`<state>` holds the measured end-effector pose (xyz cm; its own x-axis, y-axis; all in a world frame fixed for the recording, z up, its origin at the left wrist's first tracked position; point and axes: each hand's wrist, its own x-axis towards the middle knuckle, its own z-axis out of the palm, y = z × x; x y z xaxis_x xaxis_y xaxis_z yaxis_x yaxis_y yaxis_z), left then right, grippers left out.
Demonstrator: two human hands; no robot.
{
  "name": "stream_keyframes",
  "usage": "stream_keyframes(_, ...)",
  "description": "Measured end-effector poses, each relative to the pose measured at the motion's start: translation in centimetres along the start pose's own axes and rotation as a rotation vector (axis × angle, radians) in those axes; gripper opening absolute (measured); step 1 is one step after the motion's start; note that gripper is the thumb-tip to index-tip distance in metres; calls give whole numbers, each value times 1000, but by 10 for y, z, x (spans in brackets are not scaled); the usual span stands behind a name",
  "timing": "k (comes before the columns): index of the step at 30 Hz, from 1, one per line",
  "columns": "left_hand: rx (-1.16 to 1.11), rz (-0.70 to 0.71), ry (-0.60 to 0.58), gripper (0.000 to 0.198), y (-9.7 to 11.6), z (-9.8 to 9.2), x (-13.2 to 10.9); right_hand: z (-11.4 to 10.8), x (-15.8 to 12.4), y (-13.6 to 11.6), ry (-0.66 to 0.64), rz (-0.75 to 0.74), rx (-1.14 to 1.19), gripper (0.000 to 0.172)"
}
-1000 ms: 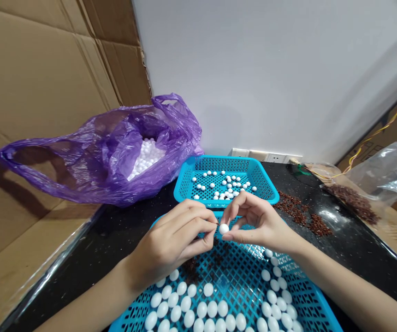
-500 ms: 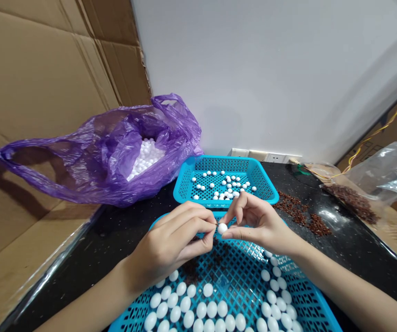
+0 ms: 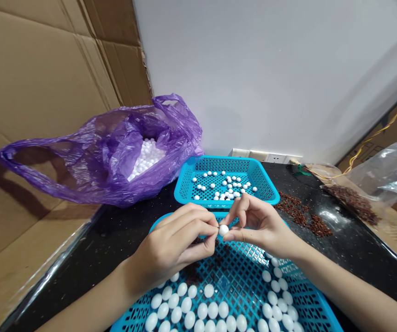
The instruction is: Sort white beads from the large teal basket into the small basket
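Note:
Between the thumb and fingers of my right hand [image 3: 258, 223] is a small white ball [image 3: 223, 230]. My left hand [image 3: 175, 237] meets the ball's left side with its fingertips pinched on a tiny brown piece, mostly hidden by the fingers. Both hands are above the near blue plastic basket [image 3: 317, 304]. Many white balls [image 3: 209, 290] lie along its front and right side. Loose dark brown bits [image 3: 193, 272] sit on its mesh floor, partly behind my left hand.
A second blue basket [image 3: 270, 200] with scattered white balls stands against the wall. On the left is a purple plastic bag [image 3: 115, 143] of white balls. Brown pieces [image 3: 319, 225] lie on the black tabletop at right, near a clear bag [image 3: 388, 170] and power sockets [image 3: 276, 158].
My left fingertips have closed in against the ball, covering most of the brown piece that showed between them. The view has shifted very slightly; the baskets and bag look unchanged.

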<state>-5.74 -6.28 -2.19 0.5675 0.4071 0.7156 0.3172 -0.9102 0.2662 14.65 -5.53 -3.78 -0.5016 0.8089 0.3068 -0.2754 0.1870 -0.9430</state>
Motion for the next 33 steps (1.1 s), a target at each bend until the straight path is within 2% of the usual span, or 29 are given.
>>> stream_keyframes(9, -27, 1, -5, 14, 0, -2, 2, 1, 0, 0, 28, 3, -40, 29)
stream_keyframes(16, -5, -15, 121, 25, 0, 2, 3, 0, 4, 0, 80, -16, -26, 30)
stream_keyframes(21, 156, 15, 166, 43, -4, 3, 0, -2, 6, -2, 16, 8, 64, 23)
stream_keyframes(29, 243, 78, 118, 43, -4, 1, 2, -1, 4, 0, -42, 114, 152, 24)
stream_keyframes(33, 254, 67, 143, 42, -4, 1, 1, 1, 3, -1, -57, 112, 167, 22)
